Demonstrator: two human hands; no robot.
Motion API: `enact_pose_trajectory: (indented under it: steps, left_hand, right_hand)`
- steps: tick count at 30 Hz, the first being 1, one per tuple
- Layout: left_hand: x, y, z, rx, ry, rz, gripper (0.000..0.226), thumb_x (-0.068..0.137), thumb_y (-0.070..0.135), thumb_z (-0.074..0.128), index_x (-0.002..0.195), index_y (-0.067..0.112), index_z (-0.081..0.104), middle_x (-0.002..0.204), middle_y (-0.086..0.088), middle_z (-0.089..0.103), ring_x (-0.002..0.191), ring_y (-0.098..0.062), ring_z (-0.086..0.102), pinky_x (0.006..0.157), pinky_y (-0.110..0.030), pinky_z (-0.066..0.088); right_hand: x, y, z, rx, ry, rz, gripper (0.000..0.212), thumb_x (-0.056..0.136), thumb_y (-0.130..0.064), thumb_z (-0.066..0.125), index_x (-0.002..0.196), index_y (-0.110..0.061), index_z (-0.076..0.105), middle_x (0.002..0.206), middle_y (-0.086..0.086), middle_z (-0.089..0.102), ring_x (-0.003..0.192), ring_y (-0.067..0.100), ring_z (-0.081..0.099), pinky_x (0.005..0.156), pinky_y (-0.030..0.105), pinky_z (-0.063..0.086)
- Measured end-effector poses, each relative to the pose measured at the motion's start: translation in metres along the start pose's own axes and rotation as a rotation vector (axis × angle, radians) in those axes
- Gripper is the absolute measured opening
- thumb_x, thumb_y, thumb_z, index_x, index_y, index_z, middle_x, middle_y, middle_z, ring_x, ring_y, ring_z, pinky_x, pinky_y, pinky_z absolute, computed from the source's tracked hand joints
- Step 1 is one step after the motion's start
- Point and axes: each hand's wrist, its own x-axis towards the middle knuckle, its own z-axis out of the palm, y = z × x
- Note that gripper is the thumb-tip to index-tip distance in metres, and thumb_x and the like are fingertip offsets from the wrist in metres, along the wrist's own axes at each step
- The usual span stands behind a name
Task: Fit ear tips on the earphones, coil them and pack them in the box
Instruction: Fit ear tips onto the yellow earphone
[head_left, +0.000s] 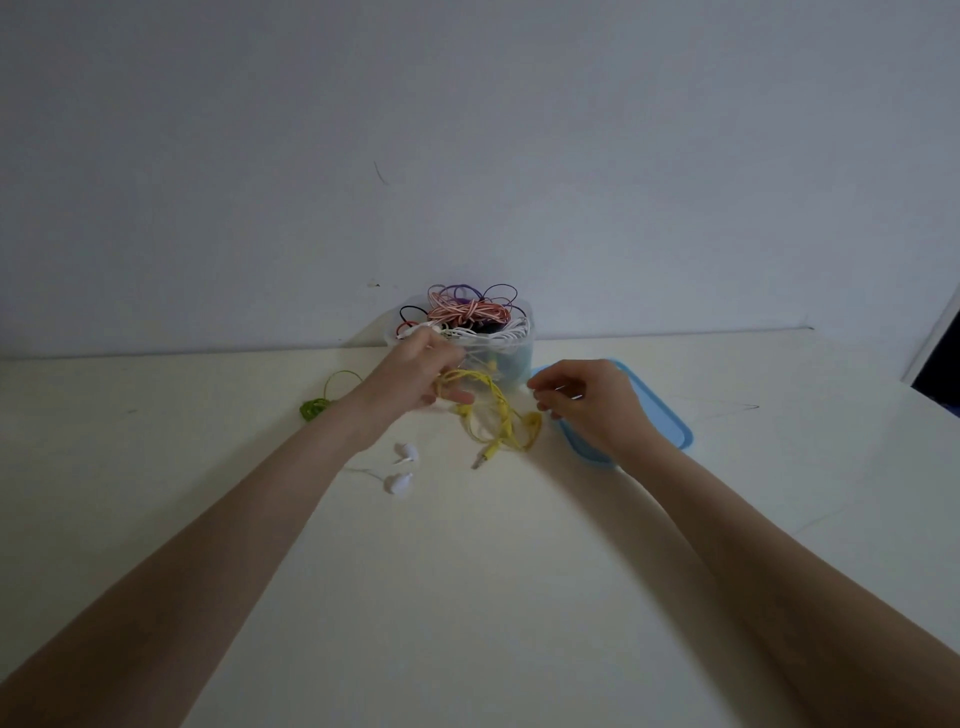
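While your left hand (415, 374) grips the yellow earphones (493, 415), your right hand (582, 400) seems to pinch something tiny just beside them, so you're likely fitting 1 ear tip next.

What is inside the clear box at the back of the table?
The clear box holds heaped coiled earphones: pink-and-white striped, purple, white and black ones. The left hand covers its lower front, so the bottom is unseen.
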Motion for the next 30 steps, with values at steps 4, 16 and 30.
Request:
enact_pose_trajectory:
  steps: [4, 16, 30]
  left_hand:
    - [0.006, -0.006, -0.001, 0.186, 0.071, -0.062, 0.009, 0.096, 0.029, 0.046, 0.097, 0.021, 0.045, 0.091, -0.001, 0.056, 0.060, -0.017, 0.066, 0.085, -0.034, 0.053]
    - [0.012, -0.013, -0.003, 0.788, 0.087, 0.131, 0.034, 0.084, 0.013, 0.063, 0.117, 0.013, 0.054, 0.121, -0.007, 0.049, 0.110, -0.023, 0.052, 0.092, -0.033, 0.041]
    - [0.010, -0.019, 0.018, 0.966, 0.128, 0.149, 0.025, 0.086, 0.025, 0.061, 0.111, 0.020, 0.065, 0.107, 0.000, 0.066, 0.097, -0.017, 0.061, 0.077, -0.025, 0.043]
  right_hand:
    - [0.000, 0.002, -0.001, 0.000, -0.006, 0.003, 0.014, 0.084, -0.002, 0.062, 0.088, -0.013, 0.071, 0.071, -0.001, 0.066, 0.055, -0.007, 0.059, 0.068, 0.012, 0.049]
    - [-0.002, 0.002, 0.002, 0.012, -0.037, -0.011, 0.015, 0.083, 0.000, 0.061, 0.089, -0.010, 0.071, 0.074, -0.001, 0.065, 0.054, -0.011, 0.057, 0.063, 0.005, 0.046]
    - [-0.003, 0.001, 0.005, 0.010, -0.062, -0.067, 0.015, 0.082, 0.001, 0.063, 0.089, -0.010, 0.071, 0.072, -0.007, 0.063, 0.058, -0.012, 0.057, 0.064, 0.005, 0.046]
